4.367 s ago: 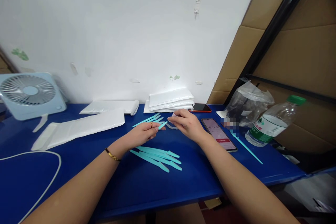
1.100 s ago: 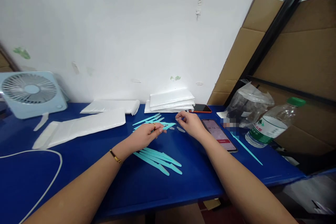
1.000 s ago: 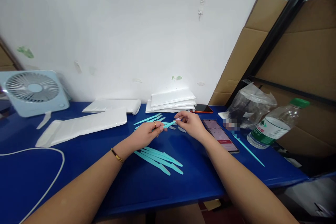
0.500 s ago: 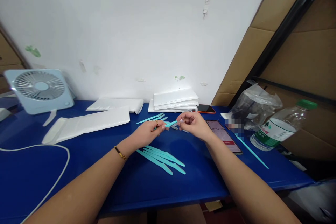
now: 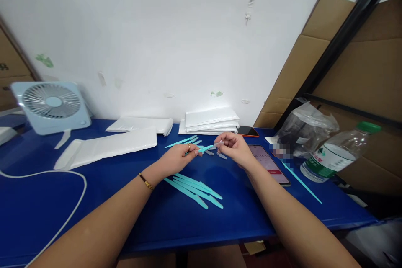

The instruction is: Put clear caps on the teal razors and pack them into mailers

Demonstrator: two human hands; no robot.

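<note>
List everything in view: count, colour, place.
razors: about four in front, more behind, one right, teal
strips: a few, clear, centre
packets: two left, several stacked centre, white
phones: two, one lit, one black, right
fan: one, pale blue, left
bottle: one, clear, right
bag: one, clear, beside bottle
cable: one, white, front left
cardboard: several, brown, both sides
bar: one, black, right
table: one, blue, beneath
wall: one, white, behind
left hand: one, centre, pinching a razor
right hand: one, centre, pinching a strip

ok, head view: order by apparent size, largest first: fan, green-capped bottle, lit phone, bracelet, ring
1. Fan and green-capped bottle: look close, not ranked
2. Lit phone, partly hidden
3. Bracelet
4. Ring
</note>
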